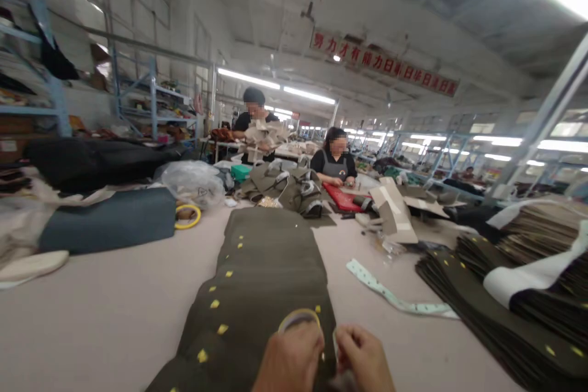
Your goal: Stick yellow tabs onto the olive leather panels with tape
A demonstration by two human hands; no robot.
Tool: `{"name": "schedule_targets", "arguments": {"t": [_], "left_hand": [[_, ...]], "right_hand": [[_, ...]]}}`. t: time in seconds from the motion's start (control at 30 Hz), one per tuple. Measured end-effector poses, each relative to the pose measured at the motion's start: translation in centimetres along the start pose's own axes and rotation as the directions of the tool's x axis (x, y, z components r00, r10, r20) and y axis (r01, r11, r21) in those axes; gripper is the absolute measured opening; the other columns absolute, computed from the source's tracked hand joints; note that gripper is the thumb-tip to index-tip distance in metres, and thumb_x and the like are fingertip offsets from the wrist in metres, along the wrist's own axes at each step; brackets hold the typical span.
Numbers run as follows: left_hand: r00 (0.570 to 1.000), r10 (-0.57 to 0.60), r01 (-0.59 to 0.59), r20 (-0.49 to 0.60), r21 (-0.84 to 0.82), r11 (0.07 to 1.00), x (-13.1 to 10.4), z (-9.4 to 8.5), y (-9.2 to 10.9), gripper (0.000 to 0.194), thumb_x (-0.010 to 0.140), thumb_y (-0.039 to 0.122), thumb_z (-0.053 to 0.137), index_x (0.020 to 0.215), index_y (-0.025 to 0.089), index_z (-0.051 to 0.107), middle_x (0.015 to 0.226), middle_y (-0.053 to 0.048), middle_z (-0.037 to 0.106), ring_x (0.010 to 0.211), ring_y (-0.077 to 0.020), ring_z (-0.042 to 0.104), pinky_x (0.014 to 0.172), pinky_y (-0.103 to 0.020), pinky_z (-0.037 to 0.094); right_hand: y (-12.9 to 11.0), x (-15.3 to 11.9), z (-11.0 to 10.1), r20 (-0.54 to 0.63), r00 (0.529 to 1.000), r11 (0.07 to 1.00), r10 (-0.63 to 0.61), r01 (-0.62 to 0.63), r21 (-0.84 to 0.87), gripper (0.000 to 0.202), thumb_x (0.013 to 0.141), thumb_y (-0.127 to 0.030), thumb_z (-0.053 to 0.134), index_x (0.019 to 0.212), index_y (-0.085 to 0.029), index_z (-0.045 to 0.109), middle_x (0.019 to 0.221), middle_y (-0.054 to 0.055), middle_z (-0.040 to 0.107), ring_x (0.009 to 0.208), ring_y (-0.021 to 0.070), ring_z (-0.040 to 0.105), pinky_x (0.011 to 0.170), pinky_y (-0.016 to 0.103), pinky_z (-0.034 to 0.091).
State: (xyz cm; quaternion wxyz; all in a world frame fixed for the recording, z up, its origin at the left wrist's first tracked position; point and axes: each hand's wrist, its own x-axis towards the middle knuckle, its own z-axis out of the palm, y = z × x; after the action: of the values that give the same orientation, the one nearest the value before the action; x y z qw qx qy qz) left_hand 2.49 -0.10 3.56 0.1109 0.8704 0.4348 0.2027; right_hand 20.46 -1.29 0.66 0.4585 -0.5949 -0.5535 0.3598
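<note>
Both hands sit near each other yet apart in the head view: the left hand (pixel 294 352) grips a yellow-rimmed tape roll (pixel 299 311), while the right hand (pixel 365 355) pinches something pale, too blurred to name. Dark fabric (pixel 271 269) dotted with yellow bits (pixel 215 304) lies along the table (pixel 114 306). I'd guess tape is being parted from its roll — that calls for a firm pinch.

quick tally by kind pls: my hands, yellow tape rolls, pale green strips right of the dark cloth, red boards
Hands: 2, left hand and right hand
Yellow tape rolls: 2, held roll in the left hand, loose roll on the table
Pale green strips: 1
Red boards: 1
Total: 6
</note>
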Motion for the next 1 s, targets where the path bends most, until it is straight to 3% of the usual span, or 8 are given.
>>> {"name": "schedule_targets", "arguments": {"t": [0.07,0.13,0.3,0.5,0.73,0.83,0.9,1.0], "left_hand": [[0.994,-0.107,0.107,0.011,0.036,0.994,-0.2,-0.1,0.1,0.021,0.095,0.016,0.04,0.093,0.022,0.06,0.09,-0.002,0.067,0.086,-0.017,0.064,0.074,-0.029,0.052],[0.989,-0.126,0.117,0.072,0.123,0.986,-0.2,0.0,0.0,0.02,0.096,0.018,0.038,0.096,0.02,0.058,0.092,-0.005,0.067,0.088,-0.0194,0.063,0.076,-0.032,0.05],[0.974,-0.131,0.11,0.182,0.124,0.986,-0.2,0.6,-0.1,0.016,0.095,0.018,0.039,0.094,0.019,0.055,0.092,-0.007,0.066,0.091,-0.0228,0.061,0.078,-0.036,0.047],[0.973,-0.128,0.099,0.191,0.15,0.984,-0.1,0.7,-0.3,0.019,0.095,0.019,0.037,0.094,0.019,0.056,0.088,-0.007,0.067,0.087,-0.0236,0.061,0.076,-0.036,0.047],[0.973,-0.122,0.097,0.198,0.133,0.986,-0.1,0.9,-0.5,0.018,0.094,0.018,0.038,0.094,0.019,0.056,0.089,-0.007,0.067,0.089,-0.0251,0.061,0.077,-0.037,0.047],[0.973,-0.12,0.097,0.196,0.122,0.988,-0.1,0.9,-0.5,0.017,0.092,0.017,0.04,0.093,0.019,0.056,0.088,-0.007,0.067,0.09,-0.0251,0.061,0.077,-0.037,0.047],[0.974,-0.119,0.098,0.194,0.113,0.989,-0.1,0.8,-0.6,0.017,0.092,0.016,0.04,0.093,0.019,0.056,0.087,-0.007,0.067,0.089,-0.0247,0.061,0.077,-0.036,0.046],[0.975,-0.114,0.097,0.19,0.092,0.991,0.0,0.6,-0.6,0.016,0.091,0.015,0.041,0.092,0.018,0.057,0.088,-0.007,0.066,0.089,-0.024,0.061,0.078,-0.035,0.046]], "right_hand": [[0.3,-0.4,-1.0,0.033,0.995,0.989,0.096,-0.099,0.111,0.042,0.071,-0.06,0.065,0.057,-0.021,0.061,0.051,0.001,0.06,0.047,0.0184,0.058,0.048,0.031,0.049],[0.7,-0.6,-1.8,0.08,0.988,0.986,0.135,-0.142,0.092,0.038,0.071,-0.054,0.068,0.063,-0.017,0.064,0.055,0.0,0.061,0.049,0.0141,0.055,0.05,0.026,0.045],[1.5,-1.2,-1.9,0.197,0.952,0.968,0.233,-0.246,0.048,0.034,0.074,-0.048,0.067,0.075,-0.014,0.067,0.054,-0.002,0.058,0.044,0.0091,0.046,0.045,0.021,0.035],[1.9,-0.5,-0.4,0.186,0.972,0.981,0.142,-0.113,-0.158,0.024,0.077,-0.037,0.06,0.075,-0.015,0.07,0.056,-0.001,0.062,0.05,0.0121,0.052,0.05,0.023,0.038],[1.4,0.0,0.3,0.227,0.974,0.891,0.019,0.087,-0.446,0.021,0.08,-0.028,0.053,0.071,-0.02,0.069,0.068,0.001,0.07,0.065,0.0172,0.062,0.061,0.027,0.042],[1.3,-0.1,0.2,0.234,0.972,0.88,0.017,0.096,-0.465,0.016,0.08,-0.029,0.056,0.086,-0.02,0.068,0.06,-0.002,0.065,0.056,0.0163,0.06,0.057,0.027,0.042],[1.5,-0.3,-0.1,0.204,0.978,0.902,0.039,0.053,-0.428,0.025,0.08,-0.032,0.057,0.102,-0.02,0.063,0.052,-0.005,0.06,0.048,0.0155,0.057,0.053,0.026,0.042],[1.8,-0.9,-0.8,0.17,0.984,0.942,0.062,-0.002,-0.335,0.023,0.085,-0.038,0.053,0.097,-0.02,0.061,0.052,-0.005,0.058,0.045,0.0151,0.056,0.049,0.026,0.042]]}}
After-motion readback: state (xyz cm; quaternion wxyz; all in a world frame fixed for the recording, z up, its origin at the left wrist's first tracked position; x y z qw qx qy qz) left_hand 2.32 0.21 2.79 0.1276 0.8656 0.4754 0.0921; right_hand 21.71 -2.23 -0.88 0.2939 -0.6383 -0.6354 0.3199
